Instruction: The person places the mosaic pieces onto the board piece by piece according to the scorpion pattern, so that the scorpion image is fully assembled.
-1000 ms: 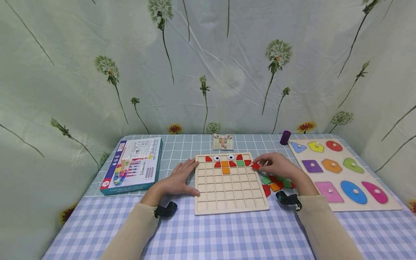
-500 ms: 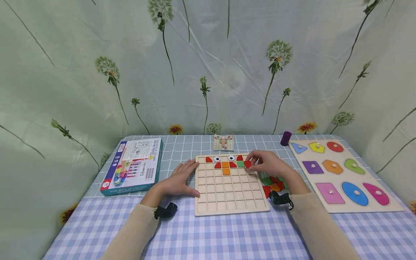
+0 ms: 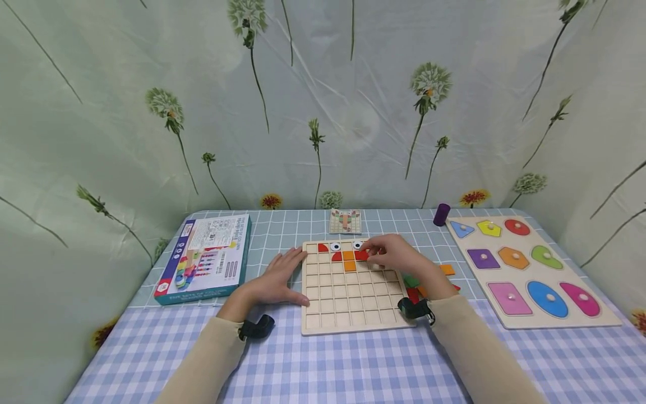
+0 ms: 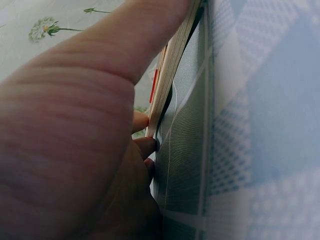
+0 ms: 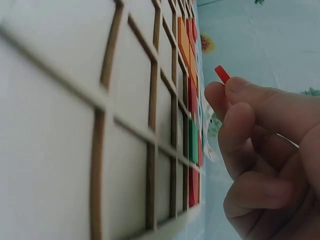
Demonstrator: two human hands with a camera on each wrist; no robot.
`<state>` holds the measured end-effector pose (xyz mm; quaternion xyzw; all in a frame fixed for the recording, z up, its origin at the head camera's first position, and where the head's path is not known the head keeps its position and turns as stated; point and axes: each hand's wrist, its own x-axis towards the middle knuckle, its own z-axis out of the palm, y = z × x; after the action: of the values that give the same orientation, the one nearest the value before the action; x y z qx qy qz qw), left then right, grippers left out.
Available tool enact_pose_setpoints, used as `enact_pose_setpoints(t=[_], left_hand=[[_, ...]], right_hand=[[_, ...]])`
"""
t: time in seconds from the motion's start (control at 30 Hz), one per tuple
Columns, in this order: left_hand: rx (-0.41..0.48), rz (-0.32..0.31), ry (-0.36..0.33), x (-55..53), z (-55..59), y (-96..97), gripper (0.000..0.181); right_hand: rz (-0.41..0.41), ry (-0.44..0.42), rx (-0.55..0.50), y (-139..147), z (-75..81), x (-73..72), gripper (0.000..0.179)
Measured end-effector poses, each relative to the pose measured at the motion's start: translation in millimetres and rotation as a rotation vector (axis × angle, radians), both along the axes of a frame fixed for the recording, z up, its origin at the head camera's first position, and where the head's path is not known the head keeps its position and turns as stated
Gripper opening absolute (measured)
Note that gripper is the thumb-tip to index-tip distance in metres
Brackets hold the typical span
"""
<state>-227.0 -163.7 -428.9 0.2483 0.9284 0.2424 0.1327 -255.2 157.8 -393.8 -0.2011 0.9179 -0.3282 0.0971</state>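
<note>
My right hand [image 3: 391, 255] pinches a small red tile [image 5: 222, 74] between thumb and fingertips. It is over the upper right of a wooden grid board [image 3: 338, 306], with the tile held apart from the board's surface. Red pieces, round eye tiles [image 3: 335, 247] and orange squares [image 3: 350, 266] sit in the upper cells. The right wrist view shows a green tile [image 5: 193, 141] in the board, which the hand hides in the head view. My left hand [image 3: 277, 280] rests at the board's left edge with fingers spread, the thumb touching its side.
Loose tiles [image 3: 411, 280] lie right of the board, partly behind the right forearm. A picture card [image 3: 345, 221] is behind the board. Left is a toy box [image 3: 207, 258]; right are a knobbed shape puzzle [image 3: 504, 279] and a purple cylinder [image 3: 441, 215].
My right hand has carried the red tile leftward from the board's right edge to over its upper cells. An orange tile has come into sight beyond the right forearm. My left hand stays put.
</note>
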Motion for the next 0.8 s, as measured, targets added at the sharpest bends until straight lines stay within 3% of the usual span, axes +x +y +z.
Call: enact_pose_setpoints(t=[0.23,0.8], left_hand=[[0.009,0.005,0.003,1.6,1.8,-0.7,0.118],[0.008,-0.003,-0.002,0.9,1.4,-0.2,0.118]], right_hand=[[0.031,-0.012,-0.048,-18.7,0.6,1.4,0.024],[0.106,0.059,-0.057,-50.5,2.0,-4.5,0.023]])
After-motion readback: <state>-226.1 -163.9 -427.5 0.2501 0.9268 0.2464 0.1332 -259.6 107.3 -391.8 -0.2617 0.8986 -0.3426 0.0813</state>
